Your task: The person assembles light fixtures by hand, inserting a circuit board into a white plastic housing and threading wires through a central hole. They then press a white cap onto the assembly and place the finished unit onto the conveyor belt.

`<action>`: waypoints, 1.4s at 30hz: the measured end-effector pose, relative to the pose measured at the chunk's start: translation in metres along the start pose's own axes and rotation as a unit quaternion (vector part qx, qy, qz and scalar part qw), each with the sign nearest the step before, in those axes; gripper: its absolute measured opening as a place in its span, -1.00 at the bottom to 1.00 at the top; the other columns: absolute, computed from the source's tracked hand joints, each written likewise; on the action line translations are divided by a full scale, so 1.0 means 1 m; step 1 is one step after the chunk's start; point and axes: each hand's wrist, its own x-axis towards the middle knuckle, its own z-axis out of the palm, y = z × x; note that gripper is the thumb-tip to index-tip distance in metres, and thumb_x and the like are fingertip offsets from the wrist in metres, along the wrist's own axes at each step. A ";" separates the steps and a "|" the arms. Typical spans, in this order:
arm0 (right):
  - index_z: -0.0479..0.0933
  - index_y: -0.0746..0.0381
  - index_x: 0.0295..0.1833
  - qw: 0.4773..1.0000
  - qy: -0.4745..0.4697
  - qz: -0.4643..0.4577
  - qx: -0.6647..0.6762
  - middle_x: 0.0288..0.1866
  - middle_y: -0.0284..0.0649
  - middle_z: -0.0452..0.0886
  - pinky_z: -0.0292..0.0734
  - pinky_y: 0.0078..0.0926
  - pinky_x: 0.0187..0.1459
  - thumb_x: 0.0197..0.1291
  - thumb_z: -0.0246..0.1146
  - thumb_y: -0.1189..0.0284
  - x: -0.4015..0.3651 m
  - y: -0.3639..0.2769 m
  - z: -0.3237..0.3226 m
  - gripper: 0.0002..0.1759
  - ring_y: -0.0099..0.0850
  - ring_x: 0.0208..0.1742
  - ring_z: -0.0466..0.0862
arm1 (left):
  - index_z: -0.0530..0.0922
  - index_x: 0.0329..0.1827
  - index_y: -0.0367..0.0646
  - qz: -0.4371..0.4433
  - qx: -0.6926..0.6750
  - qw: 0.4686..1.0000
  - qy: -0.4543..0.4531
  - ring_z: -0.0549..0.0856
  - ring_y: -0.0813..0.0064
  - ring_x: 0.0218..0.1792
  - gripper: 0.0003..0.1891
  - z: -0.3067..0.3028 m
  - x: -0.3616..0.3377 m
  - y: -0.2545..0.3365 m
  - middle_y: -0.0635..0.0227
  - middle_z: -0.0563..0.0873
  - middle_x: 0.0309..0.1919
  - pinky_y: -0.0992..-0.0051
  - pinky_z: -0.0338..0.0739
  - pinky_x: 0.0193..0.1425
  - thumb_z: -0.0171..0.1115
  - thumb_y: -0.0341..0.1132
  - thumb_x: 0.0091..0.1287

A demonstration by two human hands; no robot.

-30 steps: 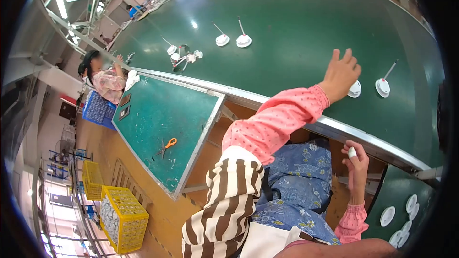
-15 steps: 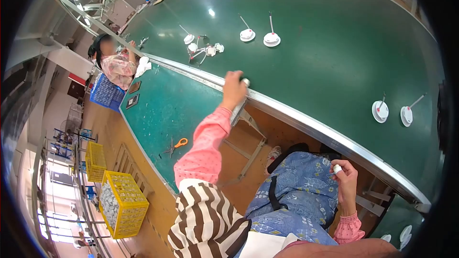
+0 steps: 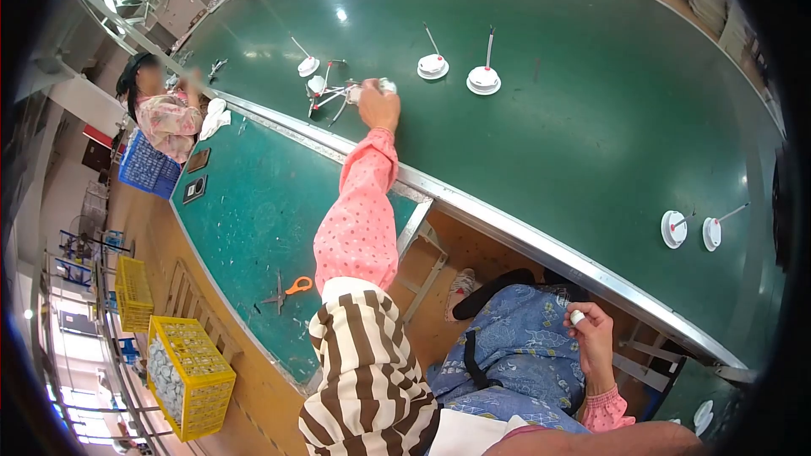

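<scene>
My left hand reaches over the green table, its fingers bent round a white wired part at the right side of a small tangle. White bodies and leads with red bits lie just left of the fingers. Above the lap, my right hand is closed, thumb against the fingers. A small white piece shows at its thumb tip; whether it is a held part or a finger cover, I cannot tell.
Round white parts with upright leads stand farther back and at the right. Orange-handled scissors lie on the lower side table. A metal rail edges the table. Another person sits at the left; a yellow crate stands on the floor.
My left hand has moved away from the table's edge, up and left onto the tangle of wired parts. My right hand stays closed above the lap. The view has shifted slightly.
</scene>
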 end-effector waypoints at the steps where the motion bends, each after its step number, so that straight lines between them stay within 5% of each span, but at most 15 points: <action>1: 0.65 0.35 -0.05 1.000 -0.002 0.001 0.000 -0.21 -0.23 0.71 0.50 -0.66 -0.29 0.27 0.20 0.62 0.002 0.002 0.001 -0.81 -0.54 -0.25 0.68 | 0.66 0.08 -0.23 -0.003 -0.014 0.999 -0.030 0.77 0.10 -0.07 -0.64 -0.001 -0.009 0.009 0.04 0.81 -0.14 0.23 0.60 0.09 0.29 -0.34 0.21; 6: 0.65 0.35 -0.04 1.000 -0.004 0.018 -0.014 -0.21 -0.23 0.71 0.50 -0.65 -0.29 0.27 0.21 0.62 0.004 0.005 0.006 -0.81 -0.54 -0.25 0.68 | 0.59 0.11 -0.27 0.106 -0.033 0.990 -0.083 0.71 0.05 0.02 -0.62 -0.013 -0.021 0.019 0.05 0.72 -0.07 0.17 0.55 0.14 0.31 -0.44 0.20; 9: 0.65 0.35 -0.04 1.000 0.008 0.018 -0.008 -0.21 -0.24 0.70 0.49 -0.65 -0.30 0.27 0.23 0.60 0.006 0.010 0.000 -0.82 -0.54 -0.25 0.66 | 0.55 0.21 -0.22 0.248 0.135 0.959 0.037 0.60 0.00 0.17 -0.48 -0.033 0.002 -0.008 0.05 0.64 0.07 0.18 0.53 0.23 0.20 -0.52 0.09; 13: 0.68 0.33 -0.09 0.999 0.035 0.035 0.003 -0.23 -0.29 0.69 0.43 -0.64 -0.31 0.31 0.23 0.60 0.004 0.012 -0.010 -0.86 -0.57 -0.27 0.61 | 0.55 0.30 -0.01 0.270 0.270 0.924 0.004 0.61 0.10 0.25 -0.29 -0.048 0.050 -0.080 0.20 0.67 0.17 0.12 0.53 0.26 0.40 -0.27 -0.07; 14: 0.67 0.32 -0.07 0.999 0.025 0.036 -0.015 -0.23 -0.27 0.69 0.47 -0.63 -0.29 0.31 0.22 0.57 0.002 0.013 -0.016 -0.84 -0.54 -0.22 0.64 | 0.62 0.19 -0.05 0.172 0.219 0.953 -0.122 0.71 0.04 0.07 -0.39 -0.064 0.058 -0.060 0.15 0.73 0.06 0.13 0.59 0.20 0.42 -0.21 -0.04; 15: 0.69 0.28 -0.05 0.999 0.031 0.040 -0.011 -0.22 -0.29 0.70 0.48 -0.64 -0.28 0.33 0.24 0.53 0.001 0.015 -0.019 -0.84 -0.56 -0.22 0.63 | 0.39 0.51 -0.16 0.255 0.277 0.914 -0.153 0.70 -0.03 0.09 -0.15 -0.045 0.092 -0.108 0.01 0.70 0.15 0.14 0.60 0.17 0.41 -0.18 0.06; 17: 0.71 0.25 -0.03 0.999 0.026 0.026 0.022 -0.24 -0.33 0.70 0.50 -0.62 -0.28 0.32 0.33 0.46 -0.001 0.018 -0.028 -0.83 -0.60 -0.24 0.63 | 0.48 0.43 -0.19 0.373 0.222 0.881 -0.187 0.62 -0.04 0.24 -0.20 -0.015 0.135 -0.176 0.01 0.59 0.35 0.13 0.54 0.31 0.48 -0.18 0.03; 19: 0.71 0.27 -0.05 0.998 0.051 0.014 -0.020 -0.25 -0.33 0.70 0.51 -0.59 -0.28 0.30 0.33 0.43 -0.012 0.005 -0.036 -0.81 -0.59 -0.23 0.64 | 0.28 0.54 -0.25 0.318 0.270 0.881 -0.222 0.52 -0.04 0.37 -0.06 0.015 0.160 -0.204 -0.04 0.46 0.44 0.16 0.43 0.43 0.46 -0.26 0.02; 20: 0.71 0.27 -0.05 0.998 0.058 0.013 -0.015 -0.26 -0.33 0.70 0.50 -0.58 -0.28 0.29 0.30 0.43 -0.016 0.008 -0.041 -0.80 -0.58 -0.24 0.64 | 0.25 0.53 -0.31 0.135 0.230 0.916 -0.298 0.54 -0.07 0.35 -0.07 -0.010 0.125 -0.134 -0.07 0.46 0.43 0.17 0.44 0.41 0.43 -0.27 0.04; 21: 0.71 0.28 -0.05 0.998 0.057 0.014 -0.015 -0.27 -0.32 0.70 0.50 -0.57 -0.29 0.28 0.28 0.43 -0.018 0.011 -0.047 -0.79 -0.58 -0.25 0.64 | 0.25 0.52 -0.34 0.235 0.116 0.934 -0.241 0.60 -0.09 0.27 -0.10 0.020 0.144 -0.187 -0.07 0.55 0.35 0.16 0.49 0.34 0.42 -0.30 0.07; 30: 0.71 0.28 -0.04 0.996 0.082 0.020 0.000 -0.29 -0.30 0.71 0.49 -0.56 -0.30 0.23 0.21 0.52 -0.040 0.027 -0.051 -0.75 -0.56 -0.25 0.67 | 0.40 0.45 -0.24 0.351 0.215 0.891 -0.192 0.69 -0.05 0.14 -0.24 0.034 0.080 -0.121 -0.05 0.69 0.17 0.10 0.57 0.19 0.45 -0.23 0.15; 31: 0.71 0.27 -0.03 0.996 0.089 0.006 -0.002 -0.27 -0.31 0.71 0.50 -0.57 -0.30 0.22 0.21 0.54 -0.041 0.028 -0.051 -0.75 -0.56 -0.26 0.66 | 0.46 0.39 -0.25 0.234 0.259 0.898 -0.266 0.65 -0.12 0.18 -0.38 0.027 0.068 -0.104 -0.11 0.68 0.17 0.12 0.54 0.24 0.27 -0.41 0.18; 32: 0.71 0.26 -0.03 0.997 0.079 -0.005 -0.002 -0.26 -0.32 0.71 0.50 -0.57 -0.29 0.22 0.21 0.56 -0.040 0.030 -0.054 -0.75 -0.56 -0.26 0.66 | 0.50 0.37 -0.22 0.337 0.270 0.874 -0.221 0.70 -0.11 0.09 -0.41 0.023 0.049 -0.091 -0.06 0.72 0.09 0.11 0.58 0.14 0.24 -0.41 0.18; 36: 0.70 0.27 -0.05 0.997 0.072 0.017 0.015 -0.22 -0.34 0.70 0.48 -0.64 -0.28 0.32 0.27 0.52 -0.043 0.019 -0.054 -0.84 -0.61 -0.25 0.62 | 0.61 -0.16 -0.16 0.314 0.247 0.892 -0.212 0.69 -0.18 -0.09 -0.77 -0.001 0.006 -0.017 -0.06 0.71 -0.22 0.04 0.60 -0.03 0.23 -0.41 0.10; 42: 0.66 0.32 -0.06 0.995 0.062 0.054 0.050 -0.21 -0.30 0.69 0.47 -0.66 -0.26 0.34 0.23 0.56 -0.035 0.024 -0.074 -0.86 -0.59 -0.23 0.63 | 0.54 -0.04 -0.20 0.323 0.138 0.924 -0.150 0.68 -0.16 -0.16 -0.79 -0.019 -0.010 0.031 0.03 0.46 0.00 0.01 0.60 -0.11 0.13 -0.49 0.28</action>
